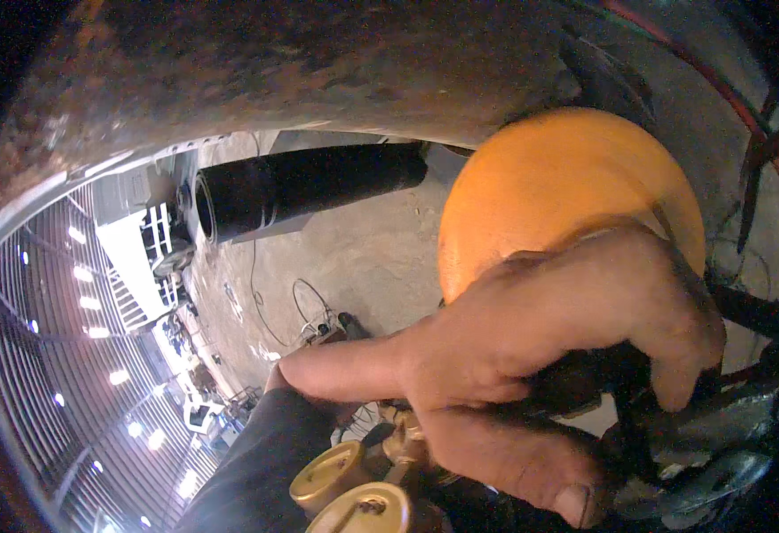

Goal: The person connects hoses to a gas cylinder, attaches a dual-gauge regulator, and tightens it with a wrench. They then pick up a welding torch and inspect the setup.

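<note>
My left hand reaches in from the lower left, its back turned up and the dark-sleeved arm behind it. Its fingers bend downward at the right, with the thumb lower and apart from them. Between them is a dark thing I cannot make out. Just beyond the knuckles bulges a smooth orange dome-shaped thing, partly shaded by the hand. Two round brass-coloured caps or knobs show below the wrist. At the lower right lies a shiny dark grey part, too dim to name. My right hand does not show.
A large rusty brown surface curves across the top. Beyond it, a black pipe lies over the concrete floor. Thin cables trail there. A red hose runs down the right side. A lit ribbed roof appears at the left.
</note>
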Motion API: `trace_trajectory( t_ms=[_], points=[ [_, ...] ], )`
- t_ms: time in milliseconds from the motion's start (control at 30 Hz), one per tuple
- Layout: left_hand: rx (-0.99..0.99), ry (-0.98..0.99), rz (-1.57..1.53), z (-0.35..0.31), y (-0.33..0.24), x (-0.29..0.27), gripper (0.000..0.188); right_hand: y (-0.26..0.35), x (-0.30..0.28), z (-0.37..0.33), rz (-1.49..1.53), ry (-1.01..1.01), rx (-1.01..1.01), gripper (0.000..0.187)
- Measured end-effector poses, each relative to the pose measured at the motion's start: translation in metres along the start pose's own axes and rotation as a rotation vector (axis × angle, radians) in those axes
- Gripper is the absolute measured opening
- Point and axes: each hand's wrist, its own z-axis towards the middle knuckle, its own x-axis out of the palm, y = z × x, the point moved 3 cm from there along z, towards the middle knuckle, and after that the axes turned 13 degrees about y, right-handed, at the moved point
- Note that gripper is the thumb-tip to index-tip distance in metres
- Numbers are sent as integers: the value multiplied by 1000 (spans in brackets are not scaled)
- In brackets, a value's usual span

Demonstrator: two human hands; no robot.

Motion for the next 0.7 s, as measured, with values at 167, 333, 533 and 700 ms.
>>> trace_trajectory(
  t_ms=[167,333,533,700],
  points=[
    [-47,-262,-30,-9,2,4,58,-3,-2,5,-24,17,8,40],
    [13,-338,22,-4,11,17,56,-1,-2,7,-35,44,13,40],
    [-47,-338,12,-2,7,15,55,-3,-1,6,-39,42,21,40],
    [-344,-421,-33,1,-6,10,55,1,0,4,-55,34,5,39]
  ],
)
